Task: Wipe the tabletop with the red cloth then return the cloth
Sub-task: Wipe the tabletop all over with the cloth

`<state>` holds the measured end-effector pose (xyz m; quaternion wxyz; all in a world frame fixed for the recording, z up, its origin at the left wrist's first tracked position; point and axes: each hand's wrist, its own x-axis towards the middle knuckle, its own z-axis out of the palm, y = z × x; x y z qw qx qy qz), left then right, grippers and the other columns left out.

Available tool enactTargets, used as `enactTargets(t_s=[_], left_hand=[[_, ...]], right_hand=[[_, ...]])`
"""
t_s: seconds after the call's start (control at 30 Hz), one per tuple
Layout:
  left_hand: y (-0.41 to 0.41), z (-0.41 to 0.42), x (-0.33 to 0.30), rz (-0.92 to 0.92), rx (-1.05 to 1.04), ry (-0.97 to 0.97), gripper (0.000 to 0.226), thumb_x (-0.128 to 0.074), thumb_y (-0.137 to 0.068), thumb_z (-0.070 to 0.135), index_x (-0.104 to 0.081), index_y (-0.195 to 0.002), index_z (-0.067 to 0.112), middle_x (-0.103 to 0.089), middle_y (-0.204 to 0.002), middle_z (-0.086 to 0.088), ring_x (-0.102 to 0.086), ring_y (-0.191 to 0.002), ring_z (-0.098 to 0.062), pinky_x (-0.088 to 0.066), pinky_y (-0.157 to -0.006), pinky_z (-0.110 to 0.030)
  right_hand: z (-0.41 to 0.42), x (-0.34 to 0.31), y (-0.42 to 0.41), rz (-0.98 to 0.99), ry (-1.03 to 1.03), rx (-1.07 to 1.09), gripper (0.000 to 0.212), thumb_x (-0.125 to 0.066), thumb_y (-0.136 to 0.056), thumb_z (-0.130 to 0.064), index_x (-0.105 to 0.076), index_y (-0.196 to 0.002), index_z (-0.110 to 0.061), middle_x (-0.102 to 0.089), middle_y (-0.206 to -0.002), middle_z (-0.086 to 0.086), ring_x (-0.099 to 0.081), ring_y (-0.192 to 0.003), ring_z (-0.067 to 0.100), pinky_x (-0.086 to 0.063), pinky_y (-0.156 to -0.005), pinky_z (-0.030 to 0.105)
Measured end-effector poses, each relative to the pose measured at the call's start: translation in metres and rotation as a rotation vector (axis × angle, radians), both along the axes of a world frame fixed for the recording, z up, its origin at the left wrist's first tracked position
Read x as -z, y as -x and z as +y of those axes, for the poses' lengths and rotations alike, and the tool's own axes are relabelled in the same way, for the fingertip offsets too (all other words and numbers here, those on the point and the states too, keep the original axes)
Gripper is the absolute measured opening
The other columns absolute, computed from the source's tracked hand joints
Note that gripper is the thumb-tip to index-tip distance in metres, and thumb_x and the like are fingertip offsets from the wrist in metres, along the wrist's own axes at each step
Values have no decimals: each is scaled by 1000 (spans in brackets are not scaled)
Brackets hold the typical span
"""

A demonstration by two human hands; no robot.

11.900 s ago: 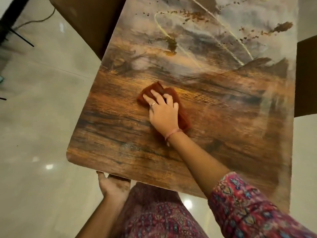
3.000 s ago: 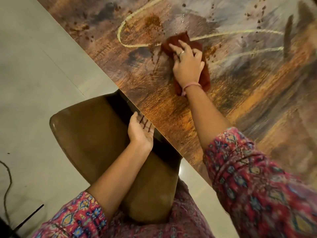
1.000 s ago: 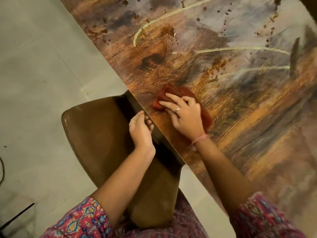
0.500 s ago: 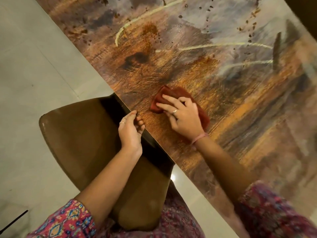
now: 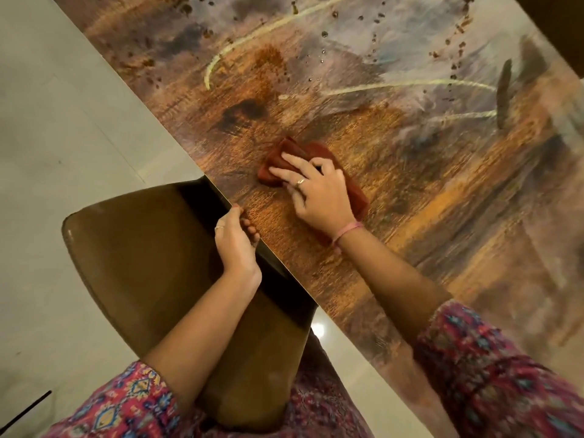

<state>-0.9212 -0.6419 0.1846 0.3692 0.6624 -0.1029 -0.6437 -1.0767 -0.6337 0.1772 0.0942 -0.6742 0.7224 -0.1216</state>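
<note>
The red cloth (image 5: 355,192) lies crumpled on the tabletop (image 5: 426,172), a wood-look surface with grey and orange streaks, close to its near-left edge. My right hand (image 5: 319,191) presses flat on the cloth with fingers spread, covering its middle. My left hand (image 5: 235,240) grips the table's edge, with the fingertips curled onto the top. Small dark specks and droplets dot the far part of the tabletop.
A brown chair (image 5: 151,263) stands tucked under the table edge, directly below my left arm. Pale tiled floor (image 5: 63,137) fills the left side. Another dark chair back (image 5: 556,23) shows at the top right corner.
My right hand has kept the cloth close to the near edge, sliding it slightly. My left hand has closed its fingers onto the table edge, where earlier it rested loosely.
</note>
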Motion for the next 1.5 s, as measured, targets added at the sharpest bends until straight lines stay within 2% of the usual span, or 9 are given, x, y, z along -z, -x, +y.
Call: enactTargets(t_s=[0.33,0.4,0.57,0.67,0.8,1.07,1.13,1.33,1.5], left_hand=[[11,8,-2,-247,88,126,8,-51,-97,27,-52,-99,19,-46,-73,8,-43,-58,-1,-40,-49,-10],[14,10,-2,-265,76,136,13,-52,-96,27,-53,-104,16,-45,-72,8,-43,-53,1,-39,-46,-10],[14,11,-3,-300,88,147,13,-52,-95,30,-54,-104,20,-50,-76,9,-47,-57,2,-42,-52,-12],[12,15,-6,-345,161,199,3,-51,-95,29,-54,-96,27,-54,-83,6,-51,-68,-3,-45,-63,-19],[24,21,-15,-631,560,690,9,-51,-94,27,-54,-94,36,-52,-101,7,-52,-98,-17,-46,-84,-32],[95,34,-10,-703,1341,1397,24,-53,-94,23,-63,-111,8,-61,-114,-8,-52,-112,-21,-39,-101,-39],[107,34,-5,-719,1409,1450,29,-52,-94,24,-62,-114,6,-60,-118,-10,-53,-116,-24,-36,-107,-41],[136,17,3,-911,1585,1376,46,-54,-92,29,-54,-126,-2,-54,-129,-20,-49,-123,-34,-35,-107,-49],[150,4,6,-1011,1653,1280,55,-48,-95,36,-45,-135,-1,-45,-139,-20,-40,-131,-35,-28,-112,-50]], right_hand=[[-15,-5,145,-70,-49,1275,41,-35,-99,-30,-45,-137,-43,-31,-153,-14,-32,-130,28,-29,-99,43],[-29,-7,103,-48,-43,1193,43,-36,-98,-28,-44,-137,-43,-31,-153,-13,-33,-129,26,-30,-95,40],[-36,-4,-10,-29,-44,252,37,-43,-96,-34,-52,-131,-44,-43,-145,-16,-42,-118,23,-35,-84,38],[-35,-5,10,-12,-65,14,38,-42,-96,-34,-52,-131,-47,-43,-145,-18,-44,-117,22,-37,-79,37],[-26,-5,103,-1,-56,358,40,-41,-96,-31,-50,-131,-47,-41,-146,-17,-42,-119,24,-41,-87,38],[57,-16,233,-197,17,1290,40,-36,-103,-22,-45,-141,-25,-33,-152,1,-33,-131,29,-24,-93,28],[58,-16,213,-151,39,1258,39,-38,-101,-24,-48,-138,-30,-35,-150,-5,-35,-128,29,-23,-92,31],[62,-4,141,-21,20,390,30,-50,-93,-36,-62,-120,-44,-54,-134,-16,-49,-108,24,-43,-77,38],[12,-8,217,-69,-3,761,31,-47,-95,-32,-59,-121,-45,-46,-141,-20,-42,-118,22,-41,-92,43]])
